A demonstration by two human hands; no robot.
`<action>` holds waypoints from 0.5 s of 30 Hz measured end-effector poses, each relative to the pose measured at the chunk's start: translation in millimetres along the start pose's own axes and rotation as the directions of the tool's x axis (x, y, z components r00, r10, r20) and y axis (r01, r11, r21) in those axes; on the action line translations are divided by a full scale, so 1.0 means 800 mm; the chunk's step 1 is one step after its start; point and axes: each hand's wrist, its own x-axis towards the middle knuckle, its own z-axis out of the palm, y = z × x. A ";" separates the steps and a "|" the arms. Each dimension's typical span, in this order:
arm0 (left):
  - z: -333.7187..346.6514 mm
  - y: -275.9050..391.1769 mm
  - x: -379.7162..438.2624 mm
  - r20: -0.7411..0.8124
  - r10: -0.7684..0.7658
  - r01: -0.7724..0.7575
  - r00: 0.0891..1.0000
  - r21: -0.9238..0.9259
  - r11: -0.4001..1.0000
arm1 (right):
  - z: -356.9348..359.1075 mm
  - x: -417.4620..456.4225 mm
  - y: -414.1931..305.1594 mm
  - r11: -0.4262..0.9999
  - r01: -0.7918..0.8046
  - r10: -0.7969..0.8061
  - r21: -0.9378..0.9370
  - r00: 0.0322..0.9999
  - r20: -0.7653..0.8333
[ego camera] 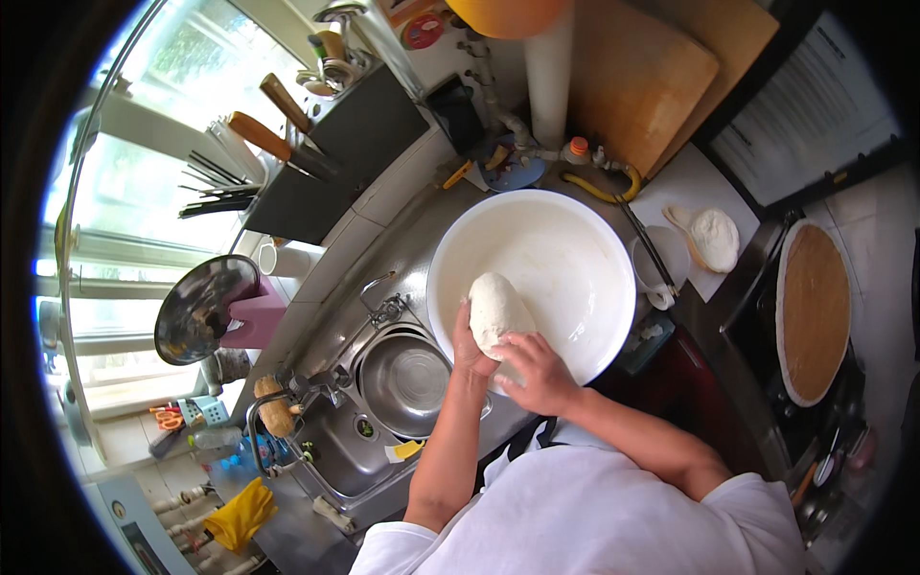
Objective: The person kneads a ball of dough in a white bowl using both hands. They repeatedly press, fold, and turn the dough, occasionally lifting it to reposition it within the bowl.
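A smooth oval lump of pale dough point(496, 309) is held over a large white basin point(575, 280), near its lower left rim. My left hand point(471, 345) cups the dough from the left and below, its fingers along the side. My right hand point(535, 370) touches the dough's lower right part with its fingertips, fingers slightly spread. The basin's inner wall bears a thin whitish film. How far the dough is above the basin's floor I cannot tell.
Left of the basin, a steel sink point(345, 460) holds a metal bowl point(410, 381). At right are a white mug point(658, 262) with chopsticks across it, a scoop of flour point(711, 237) and a round board point(812, 313). Knives point(262, 136) stand in a rack at upper left.
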 end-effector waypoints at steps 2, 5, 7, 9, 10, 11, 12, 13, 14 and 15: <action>0.038 0.003 -0.017 0.054 0.042 -0.040 0.998 -0.036 0.999 | -0.017 0.004 0.006 0.975 -0.082 0.115 0.208 0.982 -0.152; 0.045 0.015 -0.038 0.120 0.120 -0.116 0.985 -0.044 0.992 | -0.044 0.024 0.011 0.963 -0.099 0.156 0.252 0.964 -0.217; 0.049 0.023 -0.055 0.057 0.132 -0.132 0.990 -0.009 0.991 | -0.045 0.027 0.069 0.984 -0.139 0.154 0.111 0.979 -0.133; 0.033 0.031 -0.067 0.064 0.108 -0.110 0.992 0.025 0.994 | -0.035 0.027 0.117 0.905 -0.390 0.374 -0.170 0.920 -0.118; 0.022 0.033 -0.074 0.059 0.104 -0.106 0.993 0.030 0.994 | -0.040 0.032 0.128 0.793 -0.522 0.556 -0.313 0.831 0.023; 0.014 0.033 -0.080 0.053 0.100 -0.102 0.994 0.035 0.994 | -0.037 0.035 0.136 0.693 -0.547 0.666 -0.469 0.736 0.125; 0.010 0.031 -0.087 0.009 0.121 -0.121 0.993 0.020 0.992 | -0.033 0.030 0.147 0.698 -0.479 0.657 -0.532 0.724 0.210; 0.003 0.029 -0.093 -0.002 0.130 -0.130 0.992 0.013 0.991 | -0.029 0.024 0.155 0.703 -0.403 0.648 -0.586 0.702 0.294; -0.005 0.027 -0.098 -0.012 0.138 -0.138 0.990 0.005 0.990 | -0.021 0.013 0.157 0.710 -0.374 0.638 -0.596 0.700 0.321; -0.010 0.026 -0.102 -0.022 0.152 -0.153 0.988 -0.003 0.988 | -0.015 0.006 0.151 0.720 -0.339 0.623 -0.605 0.700 0.350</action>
